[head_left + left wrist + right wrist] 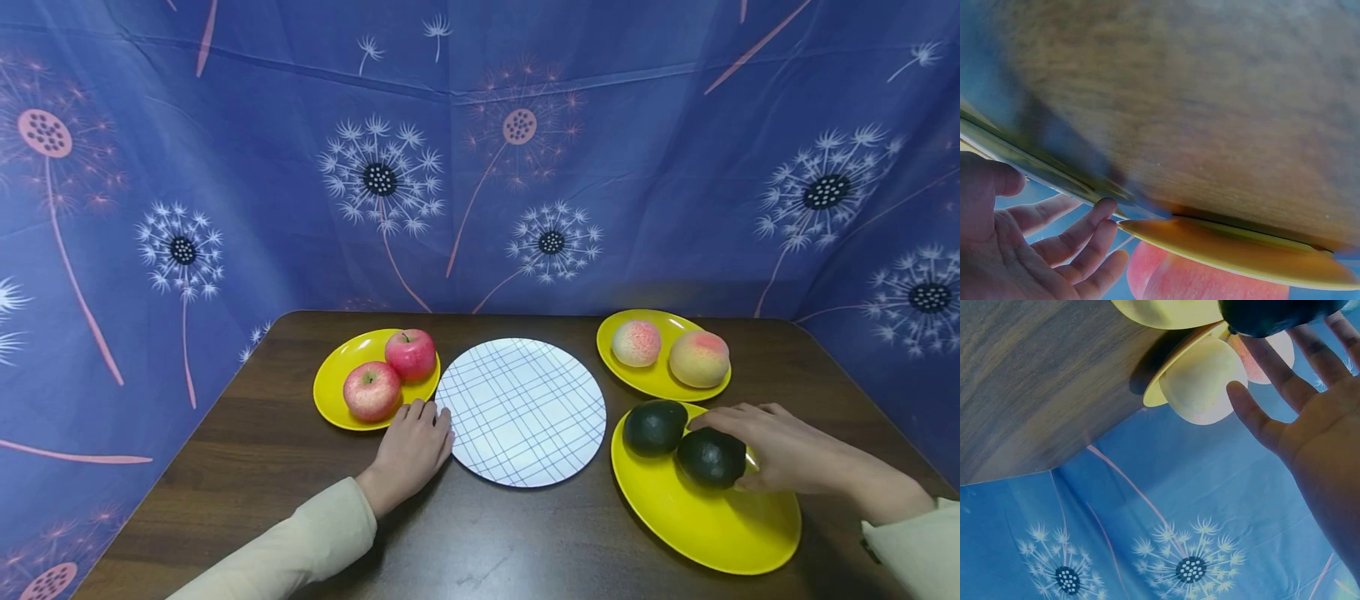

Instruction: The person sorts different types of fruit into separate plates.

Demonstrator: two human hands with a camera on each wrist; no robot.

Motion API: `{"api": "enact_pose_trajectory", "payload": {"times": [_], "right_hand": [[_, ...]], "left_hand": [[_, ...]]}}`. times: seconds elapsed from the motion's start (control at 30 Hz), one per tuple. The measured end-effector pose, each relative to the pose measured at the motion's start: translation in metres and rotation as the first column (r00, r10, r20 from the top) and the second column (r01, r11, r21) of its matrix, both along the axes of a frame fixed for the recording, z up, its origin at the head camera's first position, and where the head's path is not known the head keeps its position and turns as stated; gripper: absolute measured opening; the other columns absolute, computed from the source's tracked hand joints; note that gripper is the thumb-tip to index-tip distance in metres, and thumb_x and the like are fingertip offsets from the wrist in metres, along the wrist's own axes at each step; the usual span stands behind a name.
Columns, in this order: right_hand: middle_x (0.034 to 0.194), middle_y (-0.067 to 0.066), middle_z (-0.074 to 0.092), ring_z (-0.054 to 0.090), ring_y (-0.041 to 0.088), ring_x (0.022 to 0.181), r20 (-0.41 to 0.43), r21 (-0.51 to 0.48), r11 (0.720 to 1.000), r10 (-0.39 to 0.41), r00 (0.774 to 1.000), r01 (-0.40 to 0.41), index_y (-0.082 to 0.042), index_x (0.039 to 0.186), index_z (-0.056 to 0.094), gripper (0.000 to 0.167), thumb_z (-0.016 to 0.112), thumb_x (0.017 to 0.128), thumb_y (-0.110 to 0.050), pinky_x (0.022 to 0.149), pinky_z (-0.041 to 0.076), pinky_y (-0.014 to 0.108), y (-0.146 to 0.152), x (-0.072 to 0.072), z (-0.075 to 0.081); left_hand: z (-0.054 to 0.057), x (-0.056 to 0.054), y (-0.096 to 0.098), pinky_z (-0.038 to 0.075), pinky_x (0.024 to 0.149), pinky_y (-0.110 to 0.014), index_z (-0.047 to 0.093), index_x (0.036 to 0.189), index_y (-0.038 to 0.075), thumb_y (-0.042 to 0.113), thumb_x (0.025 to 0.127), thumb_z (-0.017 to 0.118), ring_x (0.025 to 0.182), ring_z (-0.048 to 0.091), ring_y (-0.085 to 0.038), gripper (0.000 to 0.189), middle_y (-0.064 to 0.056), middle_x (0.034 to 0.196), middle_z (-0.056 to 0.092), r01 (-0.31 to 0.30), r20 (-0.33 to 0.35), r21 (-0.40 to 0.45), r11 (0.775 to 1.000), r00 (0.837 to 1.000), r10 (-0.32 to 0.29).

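My right hand [787,450] holds a dark green avocado [711,458] over a large yellow plate [720,542], fingers at its far side and thumb at its near side. Beside it on the same plate lies another avocado [655,427]. In the right wrist view, spread fingers reach the held avocado [1279,315]. My left hand [412,450] rests between the round white checked plate [521,417] and the left yellow plate [330,387], fingers loosely bent with nothing in them. The left wrist view shows its fingertips near both rims.
Two red apples, one at the front [371,392] and one behind [411,355], sit on the left yellow plate. At the back right, a smaller yellow plate [652,383] bears two peaches [699,359]. A blue dandelion-print cloth [480,167] hangs behind the brown wooden table [480,533].
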State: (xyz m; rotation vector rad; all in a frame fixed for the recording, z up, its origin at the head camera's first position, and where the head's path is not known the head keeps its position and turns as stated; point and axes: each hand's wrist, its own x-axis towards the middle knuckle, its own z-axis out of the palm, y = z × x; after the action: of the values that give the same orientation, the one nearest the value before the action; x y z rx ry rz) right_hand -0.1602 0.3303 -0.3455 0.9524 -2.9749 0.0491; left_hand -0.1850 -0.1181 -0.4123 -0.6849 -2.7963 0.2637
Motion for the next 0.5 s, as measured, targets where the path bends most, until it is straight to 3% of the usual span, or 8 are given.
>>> {"api": "enact_pose_trajectory", "payload": {"times": [0.5], "right_hand": [[0.122, 0.010, 0.057, 0.053, 0.035, 0.107, 0.035, -0.039, 0.997, -0.059, 0.998, 0.061, -0.019, 0.121, 0.055, 0.077, 0.086, 0.050, -0.026, 0.077, 0.038, 0.056, 0.0103, 0.0007, -0.0001]], "left_hand": [[0.0023, -0.0006, -0.0004, 0.046, 0.090, -0.039, 0.058, 0.119, 0.010, 0.039, 0.088, 0.054, 0.095, 0.052, -0.025, 0.043, -0.011, 0.105, 0.062, -0.007, 0.023, 0.002, 1.000, 1.000, 0.007]]}}
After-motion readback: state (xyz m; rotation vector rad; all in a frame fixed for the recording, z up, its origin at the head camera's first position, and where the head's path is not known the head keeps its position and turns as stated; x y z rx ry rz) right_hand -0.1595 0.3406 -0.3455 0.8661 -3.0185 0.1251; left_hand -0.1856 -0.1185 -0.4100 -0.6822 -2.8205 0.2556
